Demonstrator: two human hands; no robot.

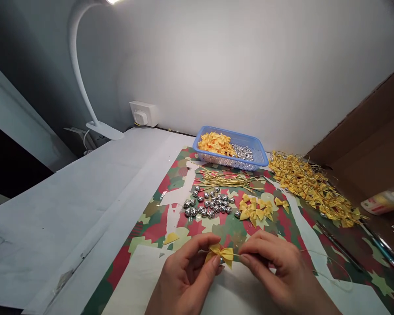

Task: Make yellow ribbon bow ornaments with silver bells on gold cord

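A yellow ribbon bow [227, 254] is pinched between the thumb and fingers of my left hand [192, 273]. Just under the bow's knot shows a bit of a silver bell, mostly hidden by my thumb. My right hand [277, 264], close by on the right, pinches a thin cord [236, 255] that runs out from the bow. A loose loop of pale cord trails off to the right of that hand. Beyond my hands lie several silver bells [211, 204] and, to their right, a cluster of yellow bows [256, 209]. Gold cords [226, 179] lie in a bundle behind them.
A blue basket [198, 151] holding yellow bows and silver bells stands by the wall. Finished-looking bows with cords [311, 186] are heaped at the right. Tweezers [339, 245] and a bottle [384, 202] lie farther right. A white lamp [74, 48] stands at the left.
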